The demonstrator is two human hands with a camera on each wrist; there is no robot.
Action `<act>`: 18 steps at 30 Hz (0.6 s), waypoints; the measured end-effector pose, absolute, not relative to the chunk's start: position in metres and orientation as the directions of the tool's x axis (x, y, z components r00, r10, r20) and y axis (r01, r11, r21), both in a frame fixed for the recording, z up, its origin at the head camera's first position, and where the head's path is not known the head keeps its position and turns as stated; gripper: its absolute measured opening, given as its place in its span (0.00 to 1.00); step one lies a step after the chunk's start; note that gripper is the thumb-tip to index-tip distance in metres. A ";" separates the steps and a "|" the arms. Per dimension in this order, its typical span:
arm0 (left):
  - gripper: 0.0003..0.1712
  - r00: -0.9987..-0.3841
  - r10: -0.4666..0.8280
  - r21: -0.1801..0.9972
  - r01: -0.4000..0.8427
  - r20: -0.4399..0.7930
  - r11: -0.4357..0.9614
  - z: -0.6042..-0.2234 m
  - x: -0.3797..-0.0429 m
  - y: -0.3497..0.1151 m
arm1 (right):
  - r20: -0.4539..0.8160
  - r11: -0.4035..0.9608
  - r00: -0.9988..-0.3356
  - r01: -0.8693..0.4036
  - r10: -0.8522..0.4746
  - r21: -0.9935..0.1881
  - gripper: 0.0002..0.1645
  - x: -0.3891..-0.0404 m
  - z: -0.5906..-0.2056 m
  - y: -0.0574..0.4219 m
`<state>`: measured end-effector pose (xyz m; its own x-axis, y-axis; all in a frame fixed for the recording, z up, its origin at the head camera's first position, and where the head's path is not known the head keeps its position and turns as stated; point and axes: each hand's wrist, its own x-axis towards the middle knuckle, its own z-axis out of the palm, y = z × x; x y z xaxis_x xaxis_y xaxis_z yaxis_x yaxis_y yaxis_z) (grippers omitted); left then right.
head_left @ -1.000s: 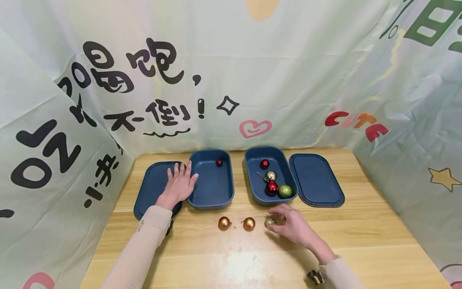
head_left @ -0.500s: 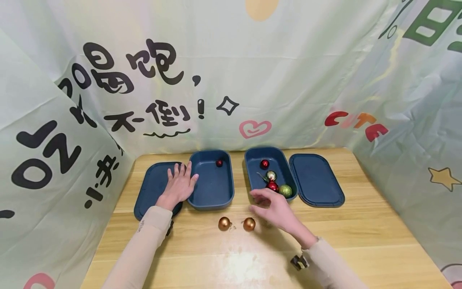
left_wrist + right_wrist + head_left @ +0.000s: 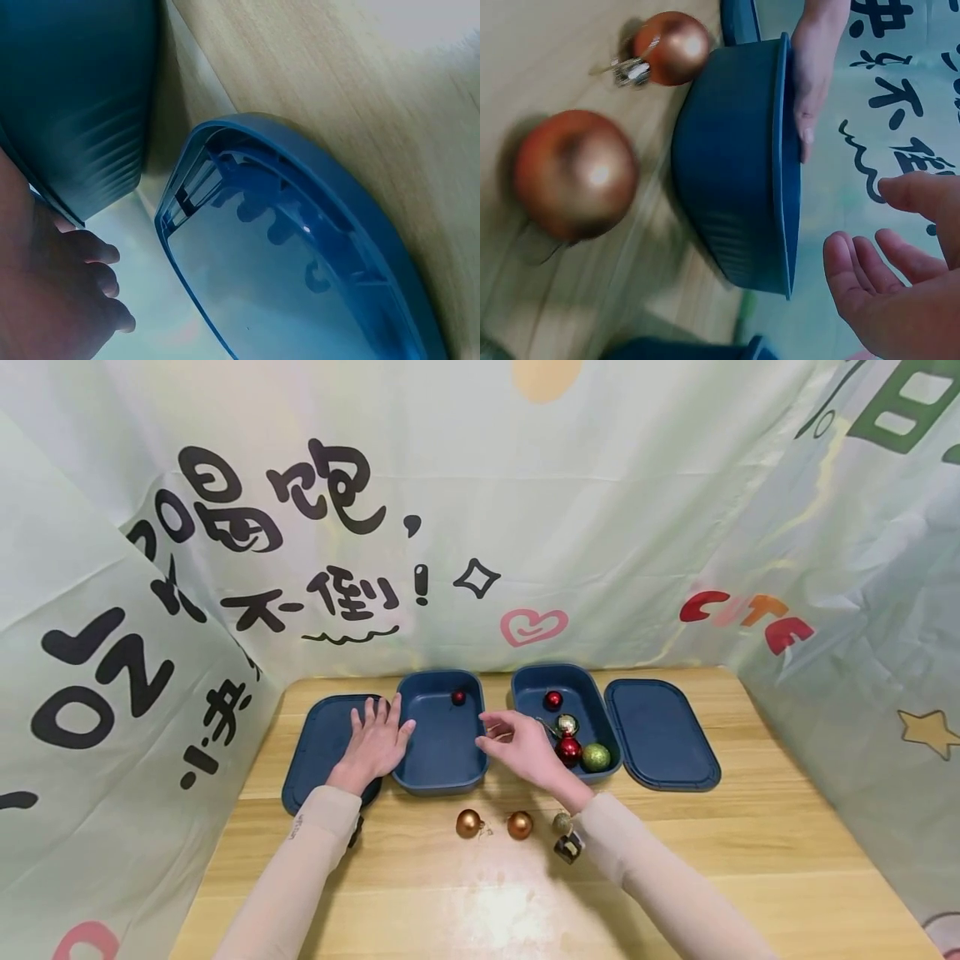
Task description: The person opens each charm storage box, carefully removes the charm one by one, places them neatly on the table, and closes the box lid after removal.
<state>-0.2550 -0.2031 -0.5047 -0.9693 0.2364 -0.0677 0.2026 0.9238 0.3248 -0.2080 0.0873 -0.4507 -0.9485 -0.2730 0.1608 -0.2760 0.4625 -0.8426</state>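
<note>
My left hand rests with spread fingers at the left rim of the left blue box, partly over a blue lid. My right hand hovers by that box's right rim, its fingers loosely bent; in the right wrist view nothing lies between its thumb and fingers. One small red bauble sits inside the left box. The right blue box contains two red baubles, a shiny gold one and a green glitter bauble.
On the wooden table in front of the boxes lie two copper baubles, one at left and one at right. A small gold glitter bauble lies beside the right sleeve. Another blue lid is right of the right box.
My right hand has moved away from the gold glitter bauble, up and left to the left box; that bauble stays on the table. The left hand keeps its place.
</note>
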 end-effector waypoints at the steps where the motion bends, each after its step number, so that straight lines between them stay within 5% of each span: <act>1: 0.42 -0.969 0.236 0.323 0.202 -0.068 0.924 -0.504 -0.255 -0.202 | 0.155 0.463 -0.951 -0.269 -0.269 -0.844 0.25 -0.211 -0.450 0.084; 18: 0.41 -0.970 0.232 0.316 0.200 -0.067 0.927 -0.504 -0.255 -0.201 | 0.087 0.534 -0.970 -0.200 -0.228 -0.822 0.27 -0.259 -0.468 0.050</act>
<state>-0.2553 -0.2014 -0.5044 -0.9703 0.2325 -0.0667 0.2005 0.9274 0.3159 -0.2591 0.0498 -0.4678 -0.9697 -0.2283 0.0872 -0.1996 0.5337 -0.8218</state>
